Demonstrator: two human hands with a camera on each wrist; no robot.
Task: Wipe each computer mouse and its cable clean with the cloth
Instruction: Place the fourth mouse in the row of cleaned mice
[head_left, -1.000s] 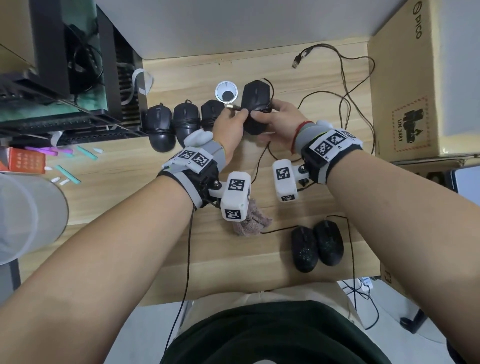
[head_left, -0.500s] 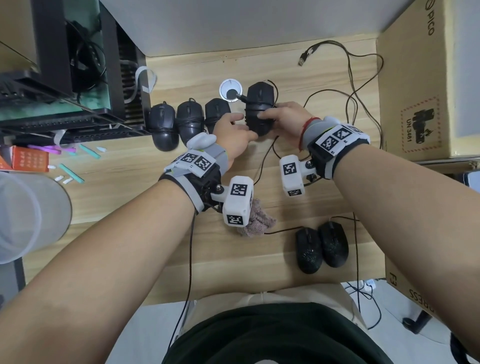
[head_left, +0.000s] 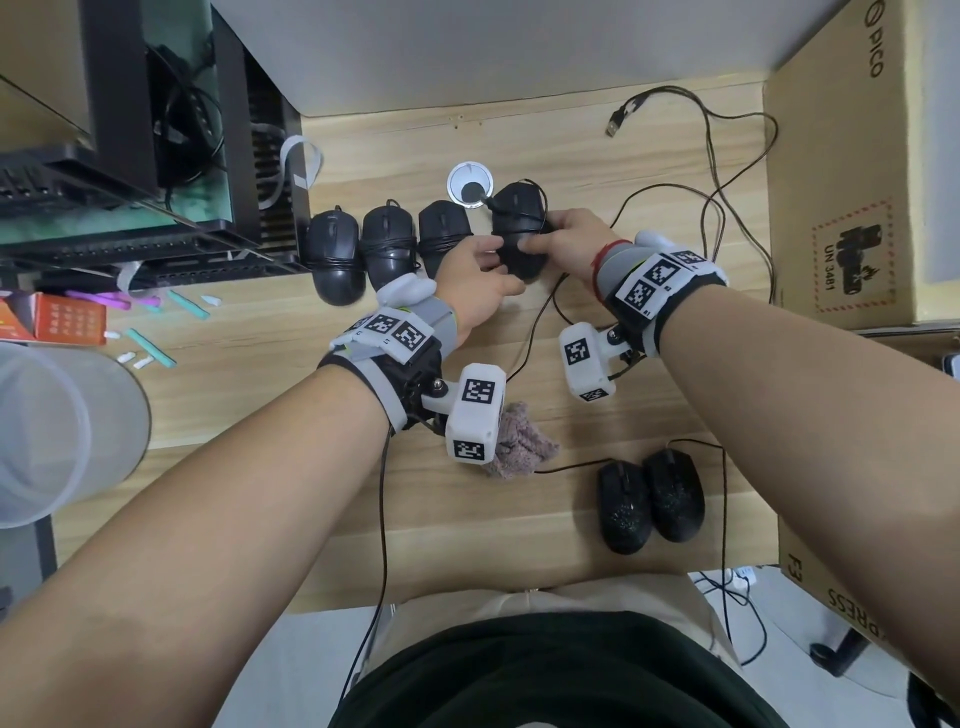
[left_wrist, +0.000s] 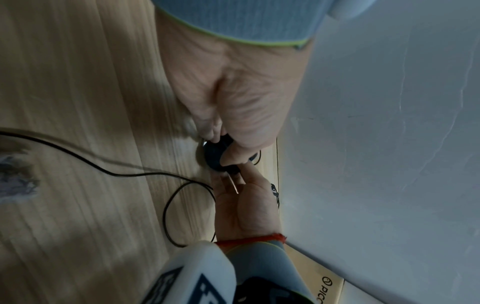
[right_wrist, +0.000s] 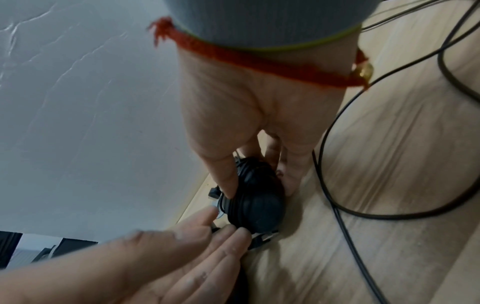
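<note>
A black mouse (head_left: 519, 223) with its cable wound round it lies on the wooden desk (head_left: 597, 540), at the right end of a row of three other black mice (head_left: 387, 247). My right hand (head_left: 563, 244) grips it from the right, thumb on one side and fingers on the other (right_wrist: 226, 181). My left hand (head_left: 480, 275) pinches its near left end between thumb and fingertips (left_wrist: 228, 158). The cable's plug sticks out towards a white grommet (head_left: 457, 182). The pinkish cloth (head_left: 519, 441) lies loose on the desk below my left wrist.
Two more black mice (head_left: 649, 501) sit near the front edge at the right, their cables (head_left: 719, 218) looping to a USB plug (head_left: 621, 117) at the back. A cardboard box (head_left: 841, 197) walls the right side. A black computer case (head_left: 156, 156) stands at the left.
My left fingers let go of the plug, which now sticks out over the grommet. They have gone to the mouse's near end. The right hand keeps its grip on the mouse.
</note>
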